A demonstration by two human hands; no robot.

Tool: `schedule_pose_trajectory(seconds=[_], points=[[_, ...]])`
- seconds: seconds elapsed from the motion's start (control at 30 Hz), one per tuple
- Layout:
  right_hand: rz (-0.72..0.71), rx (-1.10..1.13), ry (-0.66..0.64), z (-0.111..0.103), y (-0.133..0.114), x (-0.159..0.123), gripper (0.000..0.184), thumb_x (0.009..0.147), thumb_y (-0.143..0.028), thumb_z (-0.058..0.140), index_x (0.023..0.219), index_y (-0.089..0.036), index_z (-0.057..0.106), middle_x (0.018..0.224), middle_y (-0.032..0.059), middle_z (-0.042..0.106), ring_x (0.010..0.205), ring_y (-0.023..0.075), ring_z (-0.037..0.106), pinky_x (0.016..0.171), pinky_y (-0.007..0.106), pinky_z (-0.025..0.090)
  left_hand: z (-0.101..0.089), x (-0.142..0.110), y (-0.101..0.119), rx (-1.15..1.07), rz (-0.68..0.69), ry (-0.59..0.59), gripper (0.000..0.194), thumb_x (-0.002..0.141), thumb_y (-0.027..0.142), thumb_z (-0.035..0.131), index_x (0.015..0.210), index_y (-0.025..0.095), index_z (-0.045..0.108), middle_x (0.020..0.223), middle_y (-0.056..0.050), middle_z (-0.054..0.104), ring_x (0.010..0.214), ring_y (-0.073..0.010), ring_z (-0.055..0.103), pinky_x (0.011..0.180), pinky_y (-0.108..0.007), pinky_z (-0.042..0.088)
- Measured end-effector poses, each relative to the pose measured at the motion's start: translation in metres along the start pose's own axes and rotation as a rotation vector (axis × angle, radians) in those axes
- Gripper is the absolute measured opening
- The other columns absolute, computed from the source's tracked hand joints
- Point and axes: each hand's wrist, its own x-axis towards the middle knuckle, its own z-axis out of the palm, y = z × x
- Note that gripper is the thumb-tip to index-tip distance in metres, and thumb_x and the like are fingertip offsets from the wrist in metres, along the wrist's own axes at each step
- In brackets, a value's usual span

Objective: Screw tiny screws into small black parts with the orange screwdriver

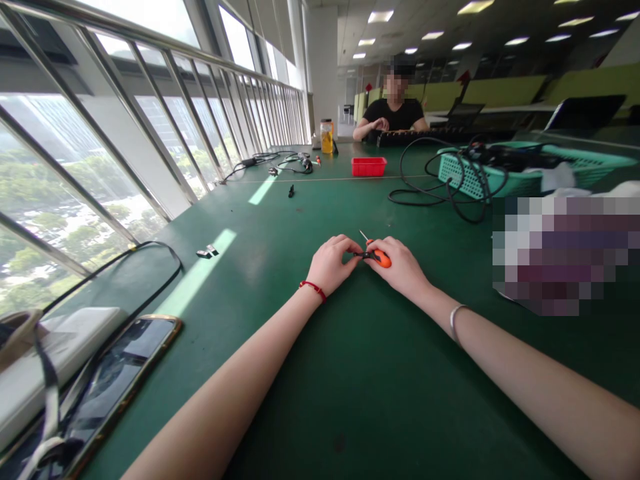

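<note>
My left hand (333, 261), with a red cord at the wrist, is closed in a pinch on a small black part (359, 255), whose exact kind I cannot make out. My right hand (399, 263) is wrapped round an orange and black screwdriver (383, 259). Its thin metal shaft points up and to the left, away from me. Both hands meet just above the green tabletop, fingertips almost touching at the black part. The fingers hide some of the screwdriver's handle.
Left lie small black and silver pieces (207, 252), a phone (130, 373) and a white power strip (65, 353). Farther off are a black clip-like piece (291, 191), a red box (369, 167), a jar (327, 137) and a teal basket (463, 177) with cables. A person (395, 110) sits opposite.
</note>
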Motion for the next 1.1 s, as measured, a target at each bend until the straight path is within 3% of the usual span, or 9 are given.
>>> schedule_pose_trajectory(seconds=[0.37, 0.6, 0.87, 1.1], points=[[0.011, -0.103, -0.014, -0.002, -0.004, -0.001, 0.008, 0.079, -0.028, 0.060, 0.085, -0.023, 0.060, 0.087, 0.0062, 0.058, 0.084, 0.0233, 0.052, 0.074, 0.035, 0.042, -0.002, 0.000, 0.003, 0.068, 0.029, 0.028, 0.006, 0.082, 0.018, 0.059, 0.087, 0.019, 0.063, 0.086, -0.002, 0.064, 0.084, -0.0164, 0.059, 0.078, -0.029, 0.048], [0.040, -0.059, -0.030, -0.003, -0.001, 0.001, 0.013, 0.074, -0.022, 0.063, 0.086, -0.023, 0.060, 0.090, 0.0055, 0.057, 0.087, 0.0232, 0.052, 0.076, 0.035, 0.043, -0.004, 0.000, 0.002, 0.074, -0.026, 0.065, 0.008, 0.082, 0.016, 0.059, 0.086, 0.019, 0.065, 0.088, -0.002, 0.065, 0.087, -0.0169, 0.059, 0.080, -0.030, 0.047], [0.064, 0.028, -0.050, -0.002, 0.006, 0.004, 0.017, 0.071, -0.017, 0.060, 0.086, -0.024, 0.060, 0.090, 0.0044, 0.057, 0.088, 0.0227, 0.053, 0.079, 0.036, 0.042, -0.004, -0.001, 0.001, 0.061, -0.034, 0.038, 0.010, 0.079, 0.017, 0.060, 0.084, 0.020, 0.068, 0.090, -0.003, 0.064, 0.088, -0.0171, 0.059, 0.080, -0.029, 0.048], [0.029, -0.044, -0.040, -0.003, 0.007, 0.004, 0.011, 0.073, -0.019, 0.060, 0.083, -0.024, 0.061, 0.088, 0.0050, 0.057, 0.087, 0.0233, 0.051, 0.076, 0.035, 0.042, -0.005, -0.001, 0.005, 0.120, 0.003, -0.001, 0.011, 0.080, 0.017, 0.059, 0.088, 0.019, 0.066, 0.088, -0.003, 0.064, 0.085, -0.0174, 0.059, 0.080, -0.030, 0.048]])
